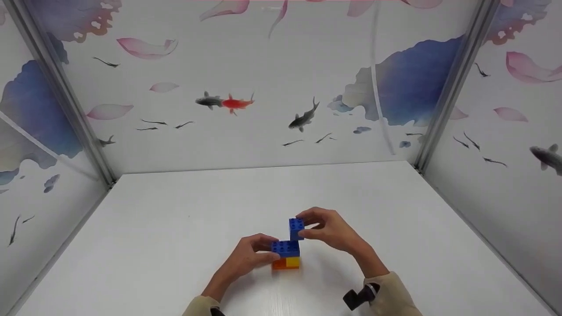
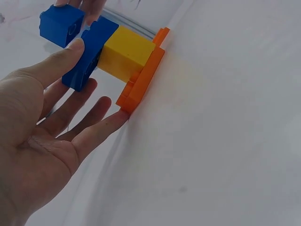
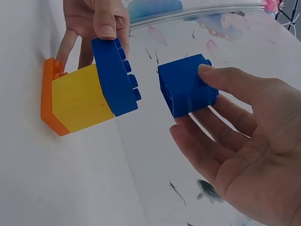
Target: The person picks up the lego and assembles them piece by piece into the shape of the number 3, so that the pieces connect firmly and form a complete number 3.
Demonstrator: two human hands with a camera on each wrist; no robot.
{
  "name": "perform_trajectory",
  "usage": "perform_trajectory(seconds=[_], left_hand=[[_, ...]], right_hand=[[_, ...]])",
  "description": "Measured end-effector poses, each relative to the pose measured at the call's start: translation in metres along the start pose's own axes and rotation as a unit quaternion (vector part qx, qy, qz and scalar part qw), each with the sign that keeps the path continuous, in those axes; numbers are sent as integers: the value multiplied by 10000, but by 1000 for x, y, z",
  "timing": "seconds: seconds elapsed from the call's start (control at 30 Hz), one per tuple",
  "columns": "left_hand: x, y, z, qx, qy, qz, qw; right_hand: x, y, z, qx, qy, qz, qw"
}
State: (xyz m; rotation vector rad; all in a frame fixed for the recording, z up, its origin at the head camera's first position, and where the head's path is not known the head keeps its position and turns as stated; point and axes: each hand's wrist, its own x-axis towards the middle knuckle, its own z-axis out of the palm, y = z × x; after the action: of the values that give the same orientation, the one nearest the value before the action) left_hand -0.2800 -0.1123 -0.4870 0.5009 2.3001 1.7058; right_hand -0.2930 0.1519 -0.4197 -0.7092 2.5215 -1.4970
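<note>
2 hands work over a small stack of toy bricks.
- Worktop point(image 1: 175, 228): white, carrying the stack near its front edge.
- Left hand point(image 1: 246, 259): fingers and thumb clamped on the flat blue brick point(image 1: 285, 248) that tops the stack.
- Right hand point(image 1: 333, 230): fingers pinching a small blue brick point(image 1: 296, 228), held just above the stack, not yet touching it.
- Yellow brick point(image 1: 293, 262): under the flat blue one, on an orange brick point(image 1: 279, 264).
</note>
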Motion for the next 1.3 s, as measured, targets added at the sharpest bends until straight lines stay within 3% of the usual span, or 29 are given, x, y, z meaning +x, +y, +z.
perform_trajectory(seconds=[0.6,1.3], left_hand=[[0,1,-1,-6,66,-36,10000],[-1,3,2,-69,134,-207,9997]], right_hand=[[2,4,8,198,-592,-5,9980],[2,8,10,58,-532,-4,9986]])
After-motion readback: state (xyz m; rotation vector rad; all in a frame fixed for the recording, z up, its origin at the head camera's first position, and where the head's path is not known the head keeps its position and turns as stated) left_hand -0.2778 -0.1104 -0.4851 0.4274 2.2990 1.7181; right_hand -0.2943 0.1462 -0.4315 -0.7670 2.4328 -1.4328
